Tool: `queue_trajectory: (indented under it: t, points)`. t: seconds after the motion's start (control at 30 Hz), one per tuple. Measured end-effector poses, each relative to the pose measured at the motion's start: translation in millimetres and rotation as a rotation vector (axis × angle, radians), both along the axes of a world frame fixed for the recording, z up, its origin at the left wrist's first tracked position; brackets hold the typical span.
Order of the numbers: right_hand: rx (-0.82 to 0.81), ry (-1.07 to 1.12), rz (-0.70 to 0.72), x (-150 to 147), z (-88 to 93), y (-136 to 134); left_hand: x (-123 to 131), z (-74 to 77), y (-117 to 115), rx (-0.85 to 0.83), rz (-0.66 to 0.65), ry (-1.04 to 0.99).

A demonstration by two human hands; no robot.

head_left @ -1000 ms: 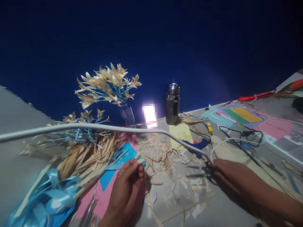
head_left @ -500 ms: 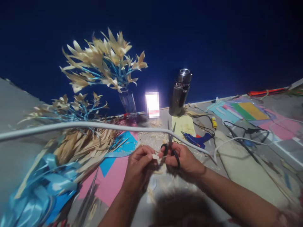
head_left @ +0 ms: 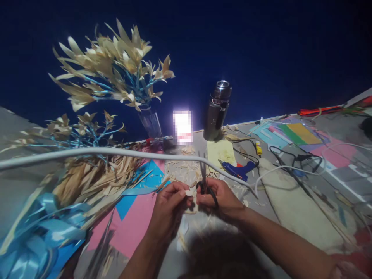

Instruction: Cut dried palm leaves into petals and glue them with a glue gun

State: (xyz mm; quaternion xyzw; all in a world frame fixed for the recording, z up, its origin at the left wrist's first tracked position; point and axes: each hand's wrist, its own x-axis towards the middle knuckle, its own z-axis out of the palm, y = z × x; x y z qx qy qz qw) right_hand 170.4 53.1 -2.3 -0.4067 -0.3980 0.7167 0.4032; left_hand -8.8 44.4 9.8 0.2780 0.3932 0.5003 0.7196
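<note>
A small pale piece of dried husk (head_left: 189,192) is pinched between the thumb and fingers of my left hand (head_left: 171,199). Close by on the right, my right hand (head_left: 221,195) has its fingers through the black handles of a pair of scissors (head_left: 203,172). The blades point up and away from me, slightly parted, and the husk piece is apart from them. Pale trimmings (head_left: 183,236) lie scattered on the surface below both hands.
A white cable (head_left: 130,154) crosses in front of my hands. Beyond stand a thermos (head_left: 217,112), a bright pixelated patch and a vase (head_left: 151,123) of husk flowers. A blue glue gun (head_left: 238,169) lies right; dried husks (head_left: 95,174), blue ribbon (head_left: 43,232) and pink paper (head_left: 136,224) lie left.
The view has shifted a little, so the background things sit further left. My right hand has turned the scissors slightly, and the left still pinches the husk piece.
</note>
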Motion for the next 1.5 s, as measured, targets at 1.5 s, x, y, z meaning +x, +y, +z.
queue_trajectory:
  t: [1.5]
  points:
    - [-0.002, -0.032, 0.009, -5.1, -3.3, -10.1, -0.8, -9.5, -4.0, 0.017, -0.192, 0.195]
